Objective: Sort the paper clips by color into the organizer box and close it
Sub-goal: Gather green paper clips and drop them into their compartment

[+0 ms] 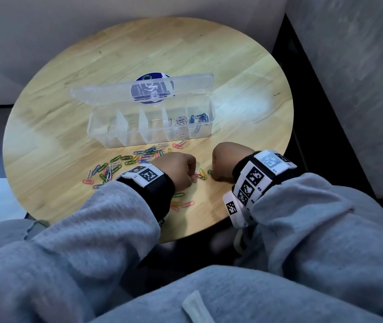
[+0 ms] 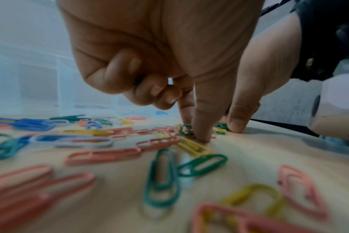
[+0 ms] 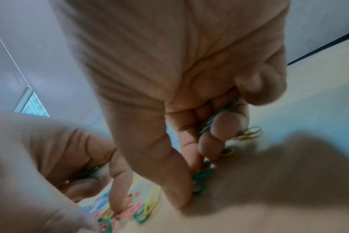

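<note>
The clear organizer box [image 1: 116,134] stands open mid-table, lid [image 1: 97,93] tilted up behind it. White clips [image 1: 180,122] and blue clips [image 1: 200,118] lie in its two right compartments. Mixed coloured paper clips [image 1: 125,159] are strewn in front of it. My left hand [image 1: 186,170] has its fingers curled, green showing inside them, and its thumb and forefinger tips [image 2: 201,135] press down by a green clip [image 2: 186,130]. My right hand [image 1: 223,163] keeps green clips [image 3: 219,116] in its curled fingers and pinches another green clip [image 3: 202,175] on the table.
The round wooden table [image 1: 64,108] ends close to my lap. A blue round sticker [image 1: 152,76] shows behind the lid. More clips [image 1: 184,203] lie under my left wrist. Grey walls and a dark gap border the table at the right.
</note>
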{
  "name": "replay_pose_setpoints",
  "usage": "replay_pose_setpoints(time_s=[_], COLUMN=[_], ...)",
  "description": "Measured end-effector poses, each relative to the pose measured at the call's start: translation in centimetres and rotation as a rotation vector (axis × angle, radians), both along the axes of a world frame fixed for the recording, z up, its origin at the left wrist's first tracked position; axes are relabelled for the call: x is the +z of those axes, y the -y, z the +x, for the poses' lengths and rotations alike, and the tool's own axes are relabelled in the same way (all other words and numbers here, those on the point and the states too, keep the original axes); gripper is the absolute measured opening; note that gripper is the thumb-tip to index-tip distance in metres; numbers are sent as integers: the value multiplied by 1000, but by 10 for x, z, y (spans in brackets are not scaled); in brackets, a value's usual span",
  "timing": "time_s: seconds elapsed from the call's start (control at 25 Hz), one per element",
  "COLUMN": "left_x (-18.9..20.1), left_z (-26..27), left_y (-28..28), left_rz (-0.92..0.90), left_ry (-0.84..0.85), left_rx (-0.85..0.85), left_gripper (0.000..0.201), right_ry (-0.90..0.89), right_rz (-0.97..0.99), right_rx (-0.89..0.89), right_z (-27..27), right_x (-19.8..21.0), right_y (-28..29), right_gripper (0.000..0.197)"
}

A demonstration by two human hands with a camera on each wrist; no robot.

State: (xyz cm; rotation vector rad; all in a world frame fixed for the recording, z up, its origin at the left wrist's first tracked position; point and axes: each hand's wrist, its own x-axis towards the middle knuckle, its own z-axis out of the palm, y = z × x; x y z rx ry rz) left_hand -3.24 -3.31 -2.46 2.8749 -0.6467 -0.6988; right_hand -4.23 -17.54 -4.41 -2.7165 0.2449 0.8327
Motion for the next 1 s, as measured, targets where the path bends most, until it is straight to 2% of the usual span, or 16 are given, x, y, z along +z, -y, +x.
replay_pose_setpoints(time_s=[0.28, 0.44, 0.64, 0.8, 0.88, 1.0], left_x=[0, 6, 11, 10, 11, 13], left_z=[5, 12, 17, 21, 19, 16], left_y=[-7, -15, -25, -28, -26, -23], left_rz=[-17, -253, -550, -664, -654, -577], left_ry=[-40, -274, -480, -598, -640, -607], left_rx=[51, 222, 415, 585, 603, 640], left_gripper=[4, 20, 26, 27, 28, 29], right_ry=[3, -7, 19, 53, 24, -68], right_rz=[12, 7, 6, 184, 282, 435], right_rx=[38, 67, 143, 26, -9, -82], right_z=[-2, -4, -8, -8, -6, -6], right_x=[4, 6, 16, 24, 25, 28], right_y=[-2, -3, -4, 1, 3, 2], right_gripper=[24, 26, 23, 18, 19, 17])
